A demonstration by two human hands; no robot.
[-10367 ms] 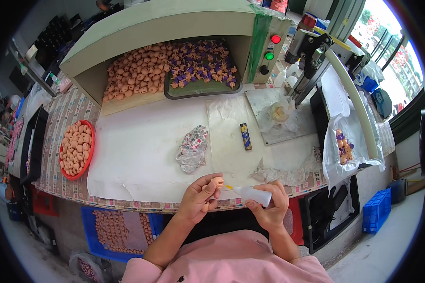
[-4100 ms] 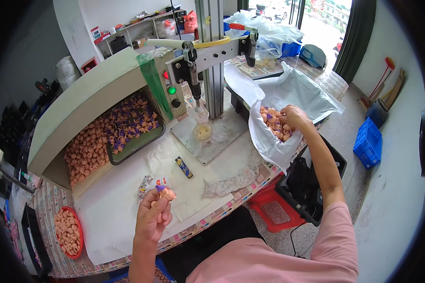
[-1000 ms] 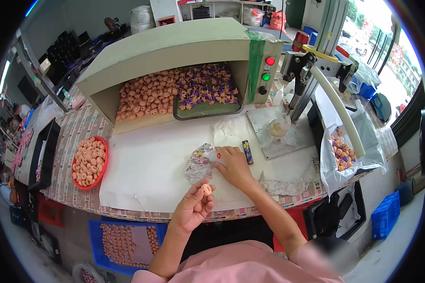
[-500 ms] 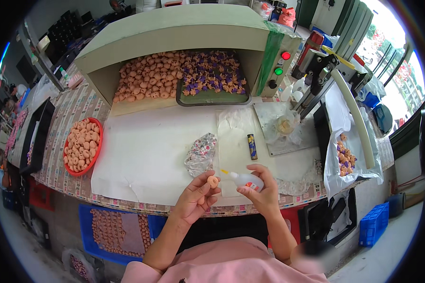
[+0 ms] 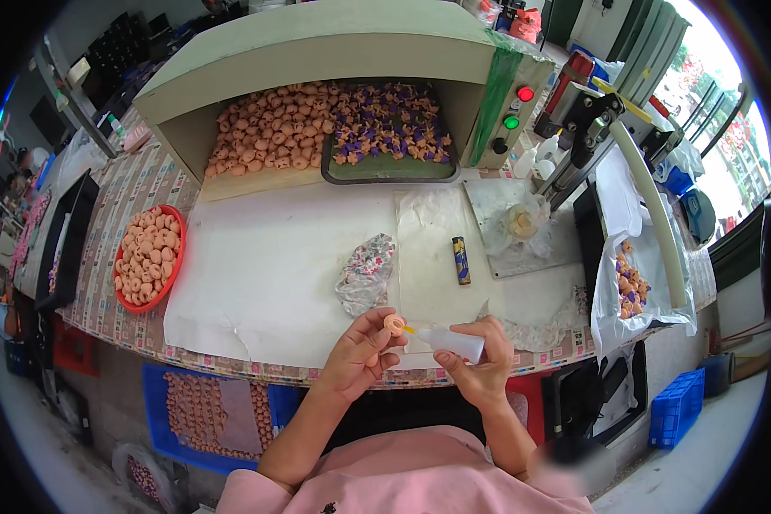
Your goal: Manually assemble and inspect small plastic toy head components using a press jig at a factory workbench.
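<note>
My left hand (image 5: pixel 355 355) pinches a small, round, peach-coloured plastic piece (image 5: pixel 394 325) between thumb and fingers, its opening facing the right. In my right hand (image 5: pixel 486 360) is a white squeeze bottle (image 5: pixel 459 343), tilted over so that its thin yellow nozzle (image 5: pixel 409 330) meets the edge of the piece; whether it reaches inside I cannot tell. Just beyond my left hand lies a crumpled, patterned plastic bag (image 5: pixel 365 276). A dark blue and yellow tube-shaped thing (image 5: pixel 461 260) rests on the sheet past the bottle.
A red basket (image 5: pixel 180 224) heaped with peach pieces stands at the left. Under a pale hood (image 5: pixel 317 56) are more such pieces (image 5: pixel 270 128) and a dark tray (image 5: pixel 390 179) of purple-and-peach figures. A lever press (image 5: pixel 574 146) and a foil-lined tray (image 5: pixel 606 330) occupy the right.
My right hand has turned the bottle flatter and brought its nozzle against the peach piece. The left hand has barely moved, still holding the piece. The view has shifted slightly.
</note>
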